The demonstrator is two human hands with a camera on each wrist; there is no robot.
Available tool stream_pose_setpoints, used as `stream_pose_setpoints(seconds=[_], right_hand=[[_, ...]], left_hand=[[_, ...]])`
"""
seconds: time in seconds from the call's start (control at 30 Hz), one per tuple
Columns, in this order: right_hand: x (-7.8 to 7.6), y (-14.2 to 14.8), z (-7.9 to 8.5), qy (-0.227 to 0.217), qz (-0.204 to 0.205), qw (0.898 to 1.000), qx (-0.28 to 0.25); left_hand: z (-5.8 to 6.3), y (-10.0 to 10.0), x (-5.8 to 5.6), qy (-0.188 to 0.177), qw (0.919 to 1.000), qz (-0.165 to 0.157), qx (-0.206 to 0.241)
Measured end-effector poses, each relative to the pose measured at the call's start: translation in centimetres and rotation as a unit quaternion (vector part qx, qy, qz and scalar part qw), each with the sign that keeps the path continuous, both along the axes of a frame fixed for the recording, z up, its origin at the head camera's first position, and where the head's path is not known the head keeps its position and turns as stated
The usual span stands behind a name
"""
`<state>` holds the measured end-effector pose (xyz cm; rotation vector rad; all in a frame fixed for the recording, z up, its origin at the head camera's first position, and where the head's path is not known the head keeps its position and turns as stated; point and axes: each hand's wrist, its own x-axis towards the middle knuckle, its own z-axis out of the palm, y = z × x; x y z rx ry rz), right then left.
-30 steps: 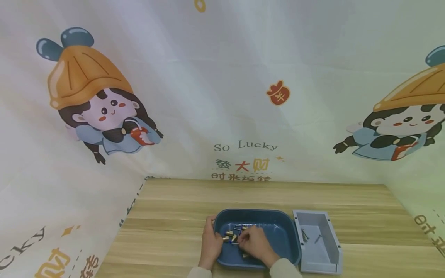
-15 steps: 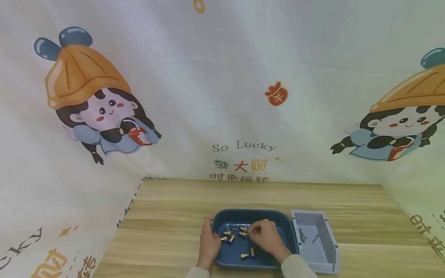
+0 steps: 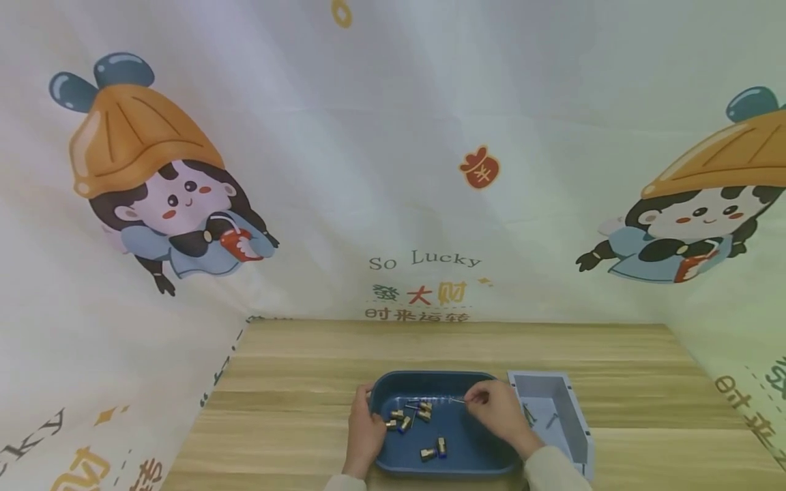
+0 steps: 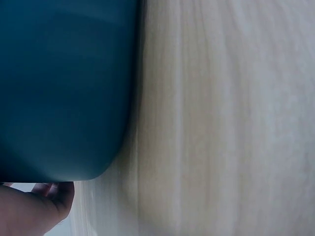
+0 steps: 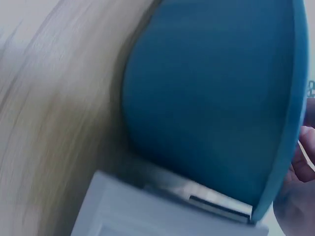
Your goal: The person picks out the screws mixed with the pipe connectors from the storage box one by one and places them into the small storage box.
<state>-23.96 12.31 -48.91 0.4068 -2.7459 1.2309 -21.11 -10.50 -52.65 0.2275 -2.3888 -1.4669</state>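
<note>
My left hand [image 3: 366, 429] grips the left rim of a dark blue plastic basin [image 3: 475, 453], thumb over the edge and fingers along the outside. In the left wrist view the basin's outer wall [image 4: 64, 88] hides part of that hand. My right hand [image 3: 500, 412] pinches a thin silver screw [image 3: 457, 400] between thumb and fingertips, above the basin's right side. Several brass fittings with blue ends [image 3: 428, 453] lie in the basin, mostly toward the left, with thin screws [image 3: 413, 407] among them. The right wrist view shows only part of my right hand [image 5: 300, 191] behind the rim.
A grey open bin [image 3: 540, 376] stands close against the basin's right side, with a few screws [image 3: 551, 420] inside. Both containers rest on a wood-grain table [image 3: 295, 382]. A printed cloth [image 3: 344, 170] encloses the back and sides.
My right hand has moved rightward from the cluster of fittings, carrying the screw away from them. The left hand keeps its grip on the basin rim. The whole view has shifted slightly.
</note>
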Motion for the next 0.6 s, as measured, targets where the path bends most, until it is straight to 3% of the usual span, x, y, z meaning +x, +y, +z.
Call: stream_pose_setpoints(seconds=[0.17,0.43,0.6], right_hand=[[-0.1,1.0,0.3,0.000,-0.025,1.000,-0.001],[-0.1,2.8,0.7,0.058,-0.049,0.997,-0.006],[0.2,4.1,0.9,0.055,-0.072,0.996,-0.003]], left_hand=[[-0.1,0.0,0.0,-0.001,1.0000,-0.001,0.005],[0.0,0.0,0.1,-0.009,0.9999,-0.003,0.010],[0.1,0.0,0.1,-0.006,1.0000,-0.003,0.005]])
